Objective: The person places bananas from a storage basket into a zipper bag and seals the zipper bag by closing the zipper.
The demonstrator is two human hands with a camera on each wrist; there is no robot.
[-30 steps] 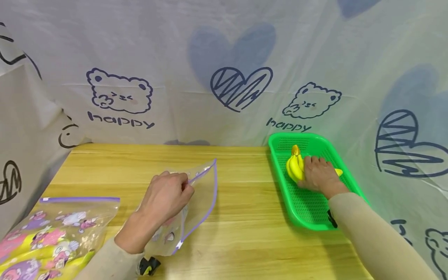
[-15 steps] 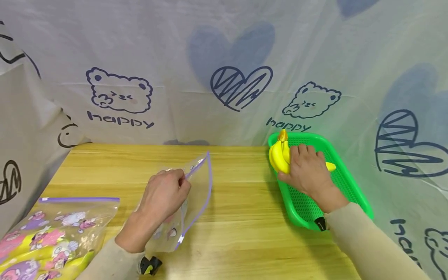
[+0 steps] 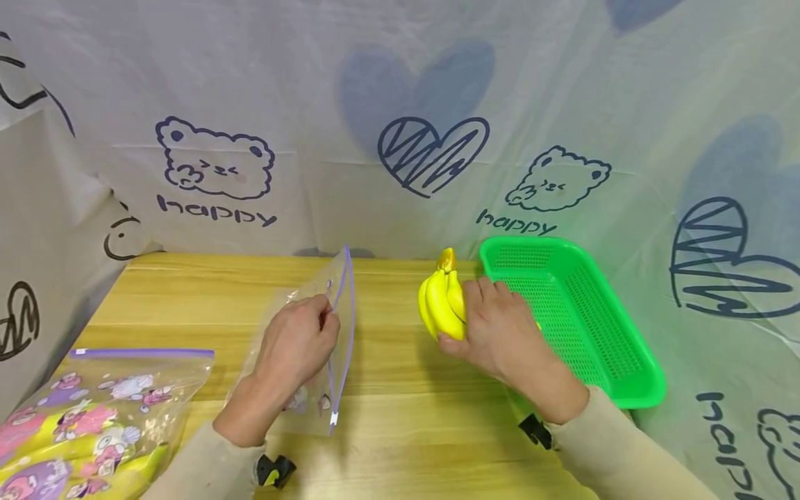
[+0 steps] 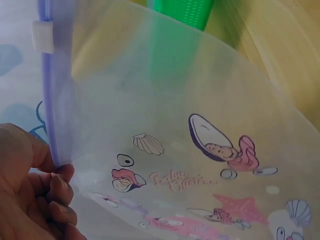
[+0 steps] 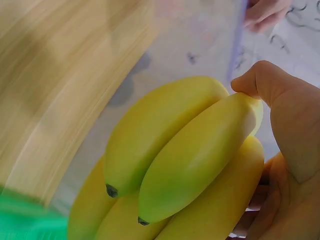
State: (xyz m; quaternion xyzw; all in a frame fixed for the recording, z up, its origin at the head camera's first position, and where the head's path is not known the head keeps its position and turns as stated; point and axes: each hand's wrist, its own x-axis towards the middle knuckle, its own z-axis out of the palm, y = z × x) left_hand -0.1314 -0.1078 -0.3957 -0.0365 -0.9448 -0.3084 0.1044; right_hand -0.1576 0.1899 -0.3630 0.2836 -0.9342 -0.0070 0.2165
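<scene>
A bunch of yellow bananas is gripped in my right hand, left of the green basket and above the table. In the right wrist view the bananas show dark tips, with my thumb pressed on one of them. My left hand pinches the purple-edged rim of a clear zip bag, whose mouth faces right. Printed shells and a pink starfish show on the zip bag in the left wrist view, with a white slider on its purple strip.
Right of my right hand stands the green plastic basket on the wooden table. A second zip bag, with yellow bananas inside, lies at the front left. A printed curtain hangs behind the table.
My right hand has lifted the bananas out of the green basket and carried them left toward the held bag. The bag's mouth has turned and shifted slightly left in my left hand.
</scene>
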